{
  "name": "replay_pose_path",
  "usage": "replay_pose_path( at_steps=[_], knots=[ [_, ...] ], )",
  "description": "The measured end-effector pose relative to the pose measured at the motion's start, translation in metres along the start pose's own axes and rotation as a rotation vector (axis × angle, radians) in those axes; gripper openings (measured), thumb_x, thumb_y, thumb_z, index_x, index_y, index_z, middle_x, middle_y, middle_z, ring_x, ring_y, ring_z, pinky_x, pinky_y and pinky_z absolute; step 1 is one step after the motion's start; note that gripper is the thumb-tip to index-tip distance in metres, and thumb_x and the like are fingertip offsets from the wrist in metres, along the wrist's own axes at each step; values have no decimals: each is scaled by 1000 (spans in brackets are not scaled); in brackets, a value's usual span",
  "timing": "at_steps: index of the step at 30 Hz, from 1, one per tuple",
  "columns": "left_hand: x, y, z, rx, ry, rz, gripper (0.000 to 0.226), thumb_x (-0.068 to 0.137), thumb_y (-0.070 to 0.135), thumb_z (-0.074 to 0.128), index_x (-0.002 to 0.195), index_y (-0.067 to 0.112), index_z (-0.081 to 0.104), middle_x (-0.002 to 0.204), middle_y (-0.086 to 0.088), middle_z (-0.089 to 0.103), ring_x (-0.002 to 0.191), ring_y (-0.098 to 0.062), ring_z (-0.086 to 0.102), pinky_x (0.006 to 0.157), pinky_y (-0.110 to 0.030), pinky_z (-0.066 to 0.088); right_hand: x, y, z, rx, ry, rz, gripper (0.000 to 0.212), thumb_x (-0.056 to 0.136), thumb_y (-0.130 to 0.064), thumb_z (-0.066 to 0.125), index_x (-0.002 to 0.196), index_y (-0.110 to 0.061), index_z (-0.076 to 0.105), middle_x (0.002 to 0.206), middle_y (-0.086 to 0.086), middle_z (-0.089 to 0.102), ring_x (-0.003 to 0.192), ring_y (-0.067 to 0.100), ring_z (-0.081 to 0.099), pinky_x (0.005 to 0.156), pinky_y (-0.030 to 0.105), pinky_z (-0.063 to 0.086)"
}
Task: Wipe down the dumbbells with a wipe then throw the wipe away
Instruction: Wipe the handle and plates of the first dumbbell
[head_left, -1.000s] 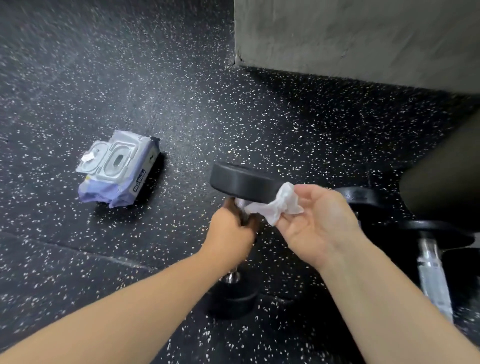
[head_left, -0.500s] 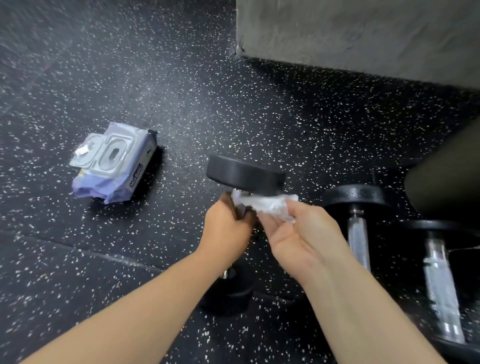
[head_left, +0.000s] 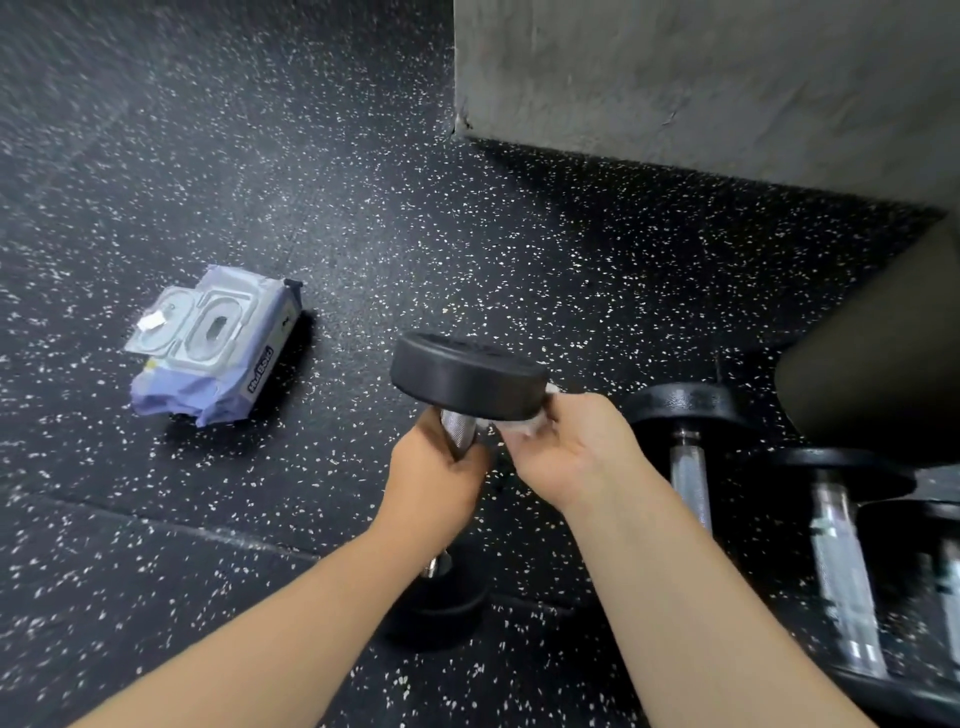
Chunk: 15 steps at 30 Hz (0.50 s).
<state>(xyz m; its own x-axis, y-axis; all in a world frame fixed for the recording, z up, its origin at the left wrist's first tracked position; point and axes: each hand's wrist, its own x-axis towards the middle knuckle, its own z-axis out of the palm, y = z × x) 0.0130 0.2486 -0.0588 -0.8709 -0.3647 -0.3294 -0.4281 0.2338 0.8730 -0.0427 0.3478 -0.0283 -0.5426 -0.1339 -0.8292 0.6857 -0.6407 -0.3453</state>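
Speckled rubber floor (head_left: 363, 218). Left hand (head_left: 441, 480) grips the upright dumbbell (head_left: 467, 379) by its handle. Right hand (head_left: 571, 447) pinches the wipe (head_left: 522, 428) against the top head's rim, mid-wipe. Other dumbbells (head_left: 688, 467) on the right probably still to do, disposal too. Wipe pack (head_left: 218, 348) lies beyond. A second ago the wipe was bunched in the open; now pressed on, mostly hidden.
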Motion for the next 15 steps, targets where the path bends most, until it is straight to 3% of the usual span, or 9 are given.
replay_pose_path(
  at_steps=[1, 3, 4, 6, 8, 9, 11, 13, 15],
  knots=[
    [0, 0, -1, -6, -10, 15, 25, 84, 1, 58, 78, 21, 45, 55, 6, 49, 33, 3, 40, 36, -11, 31, -9, 1, -4, -14, -46, 13, 30, 95, 6, 31, 111, 16, 55, 113, 36, 59, 104, 35, 68, 96, 40, 49],
    [1, -2, -2, -25, -37, 29, 24, 86, 3, 60, 82, 23, 47, 60, 7, 54, 36, 5, 43, 39, -11, 34, -24, 3, -11, 35, -132, 50, 25, 98, 3, 34, 83, 5, 55, 82, 22, 58, 57, 24, 69, 67, 31, 59],
    [1, -3, -2, -36, -49, 28, 23, 86, 4, 61, 82, 23, 49, 61, 7, 56, 38, 4, 43, 40, -12, 35, -25, 3, -13, 77, -151, 66, 25, 97, 4, 36, 78, 1, 51, 77, 16, 54, 53, 16, 66, 55, 30, 58],
    [1, -4, -3, -94, -78, 13, 22, 86, 2, 61, 82, 22, 52, 59, 7, 55, 41, 0, 41, 41, -14, 35, -23, 0, -14, 137, -129, 77, 19, 93, 10, 39, 82, 1, 51, 81, 13, 52, 77, 10, 66, 51, 35, 60],
    [1, -4, -3, -147, -77, 4, 23, 84, -2, 59, 78, 18, 52, 50, 12, 49, 41, -3, 37, 40, -15, 32, -11, -4, -13, 172, -121, 108, 19, 93, 10, 39, 100, 5, 57, 101, 15, 62, 92, 20, 62, 46, 38, 58],
    [1, -4, -3, -145, -73, 2, 25, 84, -3, 58, 74, 18, 49, 44, 13, 44, 39, -2, 33, 38, -15, 30, -3, -6, -12, 143, -111, 125, 27, 94, 9, 38, 111, 6, 58, 114, 16, 65, 96, 26, 64, 47, 38, 59],
    [0, -7, -4, -121, -99, 5, 30, 84, -2, 57, 66, 18, 43, 39, 13, 37, 36, -1, 28, 37, -15, 26, 11, -7, -10, 36, -72, 118, 37, 92, 7, 38, 123, 4, 59, 128, 19, 62, 108, 32, 64, 70, 41, 60],
    [-1, -10, -5, -103, -141, 3, 36, 85, -2, 55, 61, 18, 37, 39, 12, 32, 37, -3, 24, 37, -16, 24, 18, -6, -11, -81, -48, 106, 36, 92, 3, 39, 121, 1, 62, 127, 15, 63, 108, 30, 63, 87, 41, 54],
    [1, -13, -5, -93, -155, -4, 36, 84, -3, 54, 61, 18, 36, 39, 12, 31, 37, -3, 24, 38, -16, 23, 16, -7, -15, -196, -53, 116, 30, 94, -4, 39, 106, -6, 67, 115, 10, 66, 95, 25, 63, 86, 33, 51]
  ],
)
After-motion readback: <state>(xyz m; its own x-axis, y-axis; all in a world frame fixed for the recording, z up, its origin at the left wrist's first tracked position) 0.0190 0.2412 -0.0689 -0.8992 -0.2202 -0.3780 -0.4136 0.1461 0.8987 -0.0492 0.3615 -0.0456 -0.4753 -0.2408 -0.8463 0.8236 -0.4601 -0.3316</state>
